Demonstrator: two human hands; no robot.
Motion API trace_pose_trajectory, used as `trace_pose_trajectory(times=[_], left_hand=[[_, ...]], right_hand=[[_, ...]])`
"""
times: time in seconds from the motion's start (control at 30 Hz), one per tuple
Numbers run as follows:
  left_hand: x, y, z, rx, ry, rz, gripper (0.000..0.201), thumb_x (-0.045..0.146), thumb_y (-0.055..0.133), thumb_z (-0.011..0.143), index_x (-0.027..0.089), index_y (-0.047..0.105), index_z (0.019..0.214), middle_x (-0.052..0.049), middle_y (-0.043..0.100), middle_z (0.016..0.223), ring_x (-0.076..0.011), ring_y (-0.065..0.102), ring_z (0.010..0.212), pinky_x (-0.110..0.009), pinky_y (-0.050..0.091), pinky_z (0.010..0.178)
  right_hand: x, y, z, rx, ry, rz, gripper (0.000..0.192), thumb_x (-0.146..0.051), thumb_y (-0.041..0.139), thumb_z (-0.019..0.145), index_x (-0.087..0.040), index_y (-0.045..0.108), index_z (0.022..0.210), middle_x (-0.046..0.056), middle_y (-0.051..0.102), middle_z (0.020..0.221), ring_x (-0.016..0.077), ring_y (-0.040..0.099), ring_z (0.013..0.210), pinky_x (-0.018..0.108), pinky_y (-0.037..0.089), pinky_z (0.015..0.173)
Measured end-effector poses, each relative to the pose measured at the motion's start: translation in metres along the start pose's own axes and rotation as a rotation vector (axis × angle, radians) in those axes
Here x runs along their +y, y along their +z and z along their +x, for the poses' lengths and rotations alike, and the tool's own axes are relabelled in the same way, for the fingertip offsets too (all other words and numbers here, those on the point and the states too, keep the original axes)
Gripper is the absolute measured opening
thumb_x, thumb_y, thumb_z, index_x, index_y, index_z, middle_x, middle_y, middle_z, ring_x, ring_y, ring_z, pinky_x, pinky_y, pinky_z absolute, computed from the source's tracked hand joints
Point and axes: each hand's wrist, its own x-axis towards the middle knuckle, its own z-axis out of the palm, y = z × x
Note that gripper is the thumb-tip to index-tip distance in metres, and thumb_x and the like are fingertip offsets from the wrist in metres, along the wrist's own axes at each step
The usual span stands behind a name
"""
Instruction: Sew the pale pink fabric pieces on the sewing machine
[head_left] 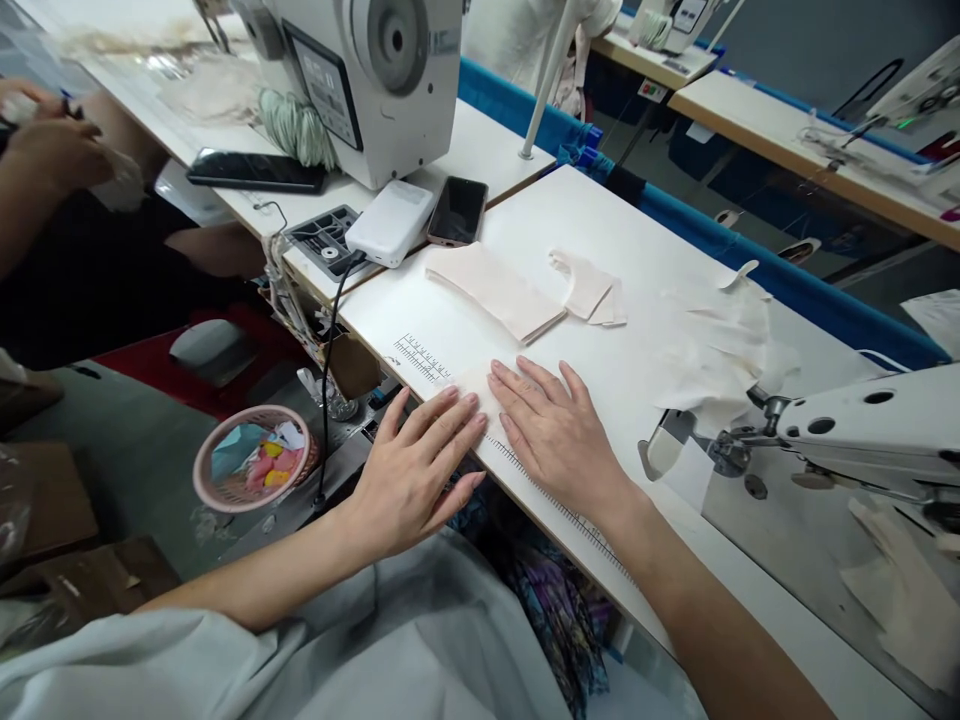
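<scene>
Fabric piece (474,385), pale, no readable writing, lies along printed ruler (421,358) at table edge; left hand (420,462) and right hand (555,432) flat, fingers spread, pressing it.

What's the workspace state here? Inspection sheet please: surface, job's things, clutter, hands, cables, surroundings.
Surface: white sewing table, ruler scale printed along the near edge.
Job's things: small pale fabric piece lying flat under the fingertips; stack of pale fabric pieces behind it.
Clutter: cut fabric scraps, crumpled white cloth, phone, white power bank.
Hands: left hand and right hand both flat, palms down, fingers spread.
Cables: black cable running down from the power bank.
Surroundings: sewing machine head at right, pink basket below left, another person's hand far left.
</scene>
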Motion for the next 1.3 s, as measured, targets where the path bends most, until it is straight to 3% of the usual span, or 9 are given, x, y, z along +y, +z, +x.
trace_pose_trajectory(times=[0.37,0.53,0.67,0.8,0.97,1.03,1.1,1.2,1.3], left_hand=[[-0.002,-0.002,0.0,0.015,0.004,-0.015,0.043,0.036,0.047,0.097,0.018,0.051,0.136,-0.008,0.051,0.143,-0.0288,0.043,0.136,-0.051,0.012,0.12],[-0.003,-0.002,-0.001,0.064,0.03,-0.055,0.043,0.03,0.051,0.096,0.017,0.049,0.137,-0.01,0.053,0.142,-0.0284,0.042,0.137,-0.052,0.016,0.12],[-0.015,0.003,0.0,0.116,0.087,-0.07,0.043,0.02,0.052,0.095,0.017,0.046,0.137,-0.011,0.058,0.136,-0.0249,0.05,0.131,-0.05,0.024,0.118],[-0.033,0.014,0.0,0.206,0.184,-0.099,0.041,0.013,0.053,0.093,0.021,0.05,0.133,-0.009,0.065,0.126,-0.0201,0.06,0.118,-0.044,0.037,0.111],[-0.042,0.012,0.004,0.277,0.282,-0.157,0.027,0.011,0.06,0.088,0.021,0.061,0.112,-0.005,0.073,0.104,-0.0186,0.064,0.094,-0.039,0.048,0.094],[-0.04,0.001,0.011,0.235,0.244,-0.241,0.019,0.011,0.059,0.088,0.02,0.063,0.104,-0.005,0.073,0.099,-0.019,0.064,0.092,-0.037,0.049,0.088],[-0.037,-0.012,0.022,0.143,0.108,-0.409,0.013,0.014,0.056,0.09,0.019,0.064,0.099,-0.004,0.072,0.093,-0.0173,0.065,0.087,-0.03,0.051,0.079],[-0.034,-0.027,0.045,-0.018,-0.168,-0.677,0.013,0.026,0.055,0.093,0.018,0.065,0.095,-0.001,0.07,0.08,-0.0126,0.063,0.069,-0.022,0.047,0.062],[-0.037,-0.024,0.07,-0.134,-0.234,-0.726,0.022,0.036,0.055,0.092,0.018,0.067,0.098,-0.001,0.07,0.081,-0.0131,0.062,0.07,-0.022,0.046,0.06]], right_hand=[[-0.003,0.001,0.0,0.01,0.029,-0.023,0.042,-0.026,0.033,0.102,-0.017,0.047,0.14,0.005,0.042,0.151,0.026,0.035,0.14,0.053,0.02,0.116],[0.011,-0.013,-0.011,0.152,0.067,0.052,0.037,-0.024,0.036,0.101,-0.016,0.051,0.134,0.009,0.042,0.151,0.0248,0.035,0.14,0.051,0.022,0.115],[0.012,-0.029,-0.038,0.157,0.049,0.061,0.03,-0.034,0.051,0.096,-0.017,0.058,0.12,0.01,0.062,0.125,0.0276,0.049,0.124,0.051,0.028,0.111],[-0.005,-0.031,-0.064,0.059,0.04,0.016,0.042,-0.048,0.061,0.088,-0.015,0.058,0.113,0.012,0.063,0.109,0.0282,0.056,0.103,0.049,0.035,0.102],[-0.027,-0.023,-0.071,0.115,0.006,0.033,0.006,-0.02,0.056,0.092,-0.016,0.059,0.088,0.004,0.063,0.083,0.0194,0.056,0.081,0.04,0.04,0.091],[-0.027,-0.026,-0.07,0.157,0.012,0.095,0.013,-0.012,0.052,0.092,-0.017,0.058,0.082,0.002,0.063,0.076,0.0165,0.056,0.075,0.038,0.041,0.088],[-0.023,-0.033,-0.068,0.189,0.07,0.239,0.014,-0.012,0.05,0.094,-0.018,0.058,0.084,0.0,0.064,0.075,0.0148,0.057,0.074,0.035,0.042,0.084],[-0.008,-0.047,-0.065,0.206,0.271,0.496,0.012,-0.021,0.053,0.095,-0.021,0.061,0.086,0.0,0.067,0.079,0.0144,0.061,0.076,0.028,0.047,0.072],[0.01,-0.051,-0.061,0.211,0.457,0.564,0.014,-0.029,0.054,0.094,-0.023,0.064,0.087,0.0,0.069,0.08,0.0157,0.063,0.075,0.026,0.047,0.06]])
